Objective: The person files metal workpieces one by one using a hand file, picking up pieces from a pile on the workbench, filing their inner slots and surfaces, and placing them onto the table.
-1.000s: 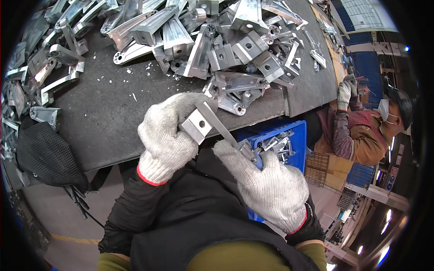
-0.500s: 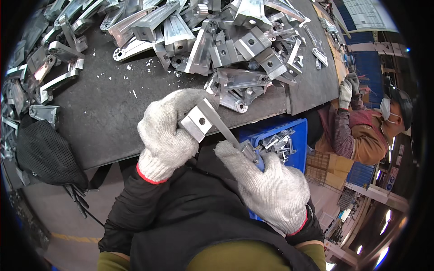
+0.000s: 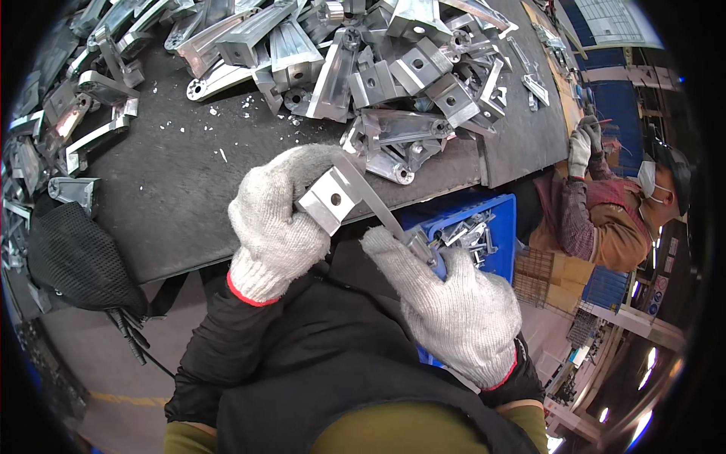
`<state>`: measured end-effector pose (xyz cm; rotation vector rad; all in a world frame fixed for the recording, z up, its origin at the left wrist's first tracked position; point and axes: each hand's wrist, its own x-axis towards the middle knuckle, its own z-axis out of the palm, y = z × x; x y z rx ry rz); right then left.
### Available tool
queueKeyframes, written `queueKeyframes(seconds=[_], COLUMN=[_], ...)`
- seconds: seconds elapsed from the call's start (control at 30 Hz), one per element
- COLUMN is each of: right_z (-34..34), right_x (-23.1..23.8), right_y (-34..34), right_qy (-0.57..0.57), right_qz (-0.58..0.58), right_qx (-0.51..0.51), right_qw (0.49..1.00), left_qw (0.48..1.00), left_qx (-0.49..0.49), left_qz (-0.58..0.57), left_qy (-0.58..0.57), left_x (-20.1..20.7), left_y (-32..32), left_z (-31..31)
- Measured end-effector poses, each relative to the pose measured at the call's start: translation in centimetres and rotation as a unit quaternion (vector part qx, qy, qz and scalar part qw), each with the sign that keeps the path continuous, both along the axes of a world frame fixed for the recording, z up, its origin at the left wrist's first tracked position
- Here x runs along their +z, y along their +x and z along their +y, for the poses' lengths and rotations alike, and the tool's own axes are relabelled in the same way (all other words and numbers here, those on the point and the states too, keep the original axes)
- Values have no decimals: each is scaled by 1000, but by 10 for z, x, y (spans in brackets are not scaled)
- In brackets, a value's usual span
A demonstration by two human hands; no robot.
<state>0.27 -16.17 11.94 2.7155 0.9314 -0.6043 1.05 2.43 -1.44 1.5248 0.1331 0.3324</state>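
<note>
Item: metal bracket (image 3: 319,203), silver, one square hole-bearing face; it is sitting in the grasp of the left hand (image 3: 272,216) by the near edge of the counter (image 3: 189,181), the hole facing the wearer. Left fingers: curling closed around the bracket's far and left sides, their tips partly hidden. Item: flat strip tool (image 3: 374,200), grey, its blue lower part showing in the right hand (image 3: 461,310); the strip is running slantwise past the bracket's right edge, apparently touching, though contact is not showing clearly. Right fingers: closing on the tool, one digit stretching along it. Handling note, by judgement: a firm left grip is serving best, the strip lying flush to the edge, pressure staying light and even, the glove's fingertips standing clear of its path. Beyond: loose brackets (image 3: 329,79), heaped, are covering the counter's far side; pale chips (image 3: 223,155) are lying before them. Right: blue crate (image 3: 504,234) is holding small metal pieces (image 3: 473,236). Left: black mesh bag (image 3: 79,250) is hanging over the counter's edge. Far right: a masked co-worker (image 3: 601,219) is working with gloved hands.
</note>
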Motion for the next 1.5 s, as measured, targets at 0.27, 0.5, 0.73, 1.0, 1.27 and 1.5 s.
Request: queueKeyframes(seconds=[0.27, 0.5, 0.73, 1.0, 1.27, 1.5], right_z=[-3, -21, -40, -50, -65, -80], right_x=[-2, 3, -35, -75, -77, -104], right_y=[12, 5, -16, -18, -6, -9], right_qy=[96, 227, 316, 321, 319, 396], right_qz=[46, 255, 288, 326, 351, 370], right_qx=[-37, -180, -216, -188, -155, -109], right_qw=[994, 922, 878, 869, 867, 833], left_qw=[994, 939, 958, 854, 883, 882], left_qx=[90, -62, -50, 10, -72, -345], left_qz=[-30, -3, -72, -84, -67, 180], left_qy=[56, -337, -272, -514, -459, -266], left_x=[-15, -1, 4, 47, 82, 132], left_y=[-10, -16, -11, -17, 7, 91], left_z=[-4, 10, 25, 9, -38, -151])
